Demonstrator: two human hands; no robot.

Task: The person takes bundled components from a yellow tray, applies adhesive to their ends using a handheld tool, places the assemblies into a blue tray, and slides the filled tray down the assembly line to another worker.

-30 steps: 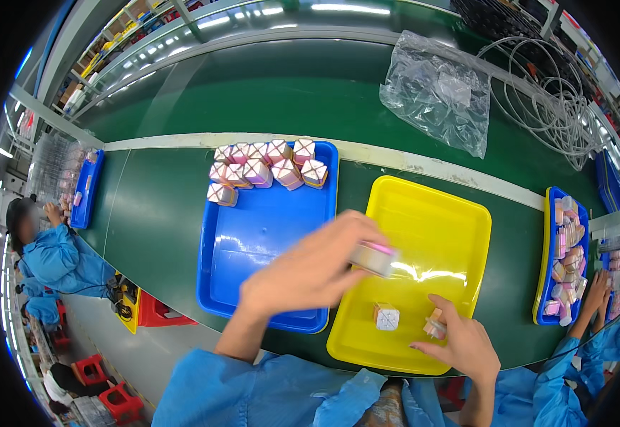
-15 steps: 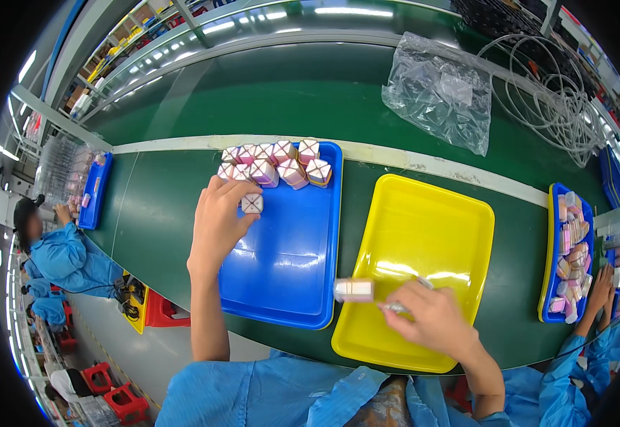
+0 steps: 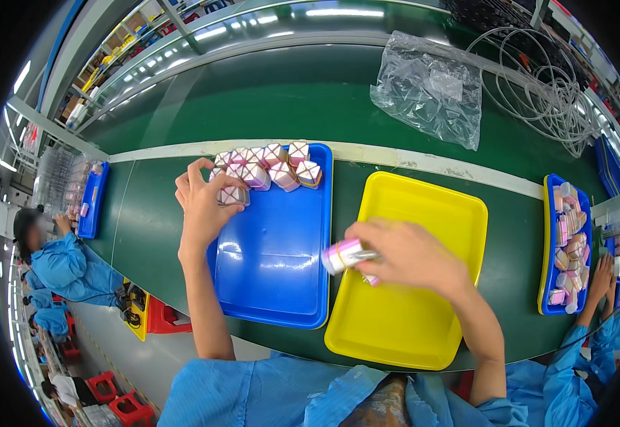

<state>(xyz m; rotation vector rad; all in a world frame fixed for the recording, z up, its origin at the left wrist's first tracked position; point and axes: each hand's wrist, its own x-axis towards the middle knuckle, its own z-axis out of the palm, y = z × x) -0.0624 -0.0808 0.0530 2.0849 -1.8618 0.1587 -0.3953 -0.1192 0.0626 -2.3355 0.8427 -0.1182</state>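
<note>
My left hand (image 3: 205,210) reaches into the blue tray (image 3: 271,319) and pinches a white-ended block (image 3: 233,196) with a dark cross on its end. Beyond it, similar pink-sided blocks (image 3: 256,176) stand in two close rows at the tray's far side. Over the yellow tray (image 3: 388,356) my right hand (image 3: 406,255) is closed on a pink-and-white bundle (image 3: 343,256) with a yellow band around it. A shiny metallic piece shows between the fingers and the bundle; blur hides its kind. Below these fingers a small pink piece (image 3: 371,280) is visible.
Farther right, a blue tray in a yellow one (image 3: 546,285) holds many pink-and-white pieces, with a co-worker's hands (image 3: 602,277) beside it. A clear plastic bag (image 3: 431,89) and coiled grey cable (image 3: 538,92) lie at the back. Another person (image 3: 68,256) works at left.
My left hand has shifted slightly left and back with its block, beside the rows. My right hand has risen away from me and turned, tilting the bundle so its pink side shows.
</note>
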